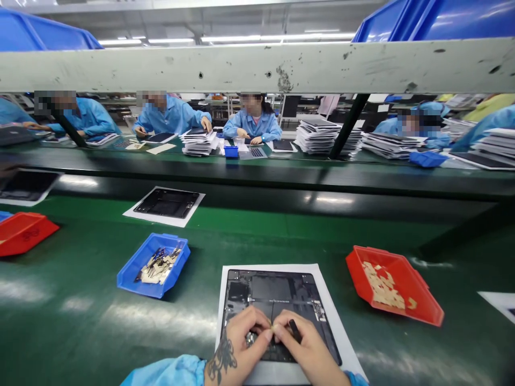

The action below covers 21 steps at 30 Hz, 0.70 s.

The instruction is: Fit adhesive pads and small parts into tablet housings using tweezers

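Observation:
An opened tablet-like device [277, 287] lies in front of me, its dark inside facing up, on a white sheet [335, 321]. Over its near half my left hand [245, 340] is closed in a pinch, thumb against forefinger. My right hand [303, 343] pinches close beside it, with the fingertips of both hands nearly touching. A short black pen-like tool [295, 331] sticks out between the fingers of my right hand. Something tiny and pale seems to be at the fingertips, too small to name. My hands cover part of the device's inside.
A blue bin [183, 262] of small pale and dark pieces stands left, a red bin [426, 303] of beige pieces right. Another opened device [169, 202] lies farther back. Another red bin [30, 225] is at far left. Co-workers sit beyond the raised ledge [257, 172].

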Motion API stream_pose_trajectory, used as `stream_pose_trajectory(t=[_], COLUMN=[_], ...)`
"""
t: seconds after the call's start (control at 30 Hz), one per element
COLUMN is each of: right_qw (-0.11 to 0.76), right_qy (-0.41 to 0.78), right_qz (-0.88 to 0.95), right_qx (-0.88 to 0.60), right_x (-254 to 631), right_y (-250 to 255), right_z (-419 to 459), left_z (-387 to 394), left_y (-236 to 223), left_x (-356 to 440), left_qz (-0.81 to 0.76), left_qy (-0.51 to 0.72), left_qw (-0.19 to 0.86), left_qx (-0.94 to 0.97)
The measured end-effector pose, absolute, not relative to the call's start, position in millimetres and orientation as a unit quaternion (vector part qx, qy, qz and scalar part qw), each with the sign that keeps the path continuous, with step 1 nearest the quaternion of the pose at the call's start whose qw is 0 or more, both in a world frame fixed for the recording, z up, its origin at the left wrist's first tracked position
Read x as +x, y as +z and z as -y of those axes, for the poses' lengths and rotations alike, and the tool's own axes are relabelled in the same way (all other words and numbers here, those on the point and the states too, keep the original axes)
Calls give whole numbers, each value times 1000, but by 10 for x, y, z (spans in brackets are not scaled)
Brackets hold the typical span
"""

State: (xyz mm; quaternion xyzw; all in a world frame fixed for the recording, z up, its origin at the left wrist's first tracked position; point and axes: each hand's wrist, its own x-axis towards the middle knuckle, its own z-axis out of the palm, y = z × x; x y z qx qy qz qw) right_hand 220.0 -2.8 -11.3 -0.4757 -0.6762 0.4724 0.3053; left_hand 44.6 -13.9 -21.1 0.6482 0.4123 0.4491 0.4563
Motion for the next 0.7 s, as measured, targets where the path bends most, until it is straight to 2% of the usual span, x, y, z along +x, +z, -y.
stream_pose_trajectory(t=[0.33, 0.7], right_qw=[257, 240], right_qy=[518, 566], right_qz=[679, 657], right_qx=[-452, -436], right_x=[2180, 2184], right_y=[-116, -48], right_z=[40, 39], left_z=[119, 131], left_y=[-198, -83], left_x=[438, 359], left_qz=[-391, -403], left_qy=[417, 365], left_qw=[425, 483], left_qx=[702, 686])
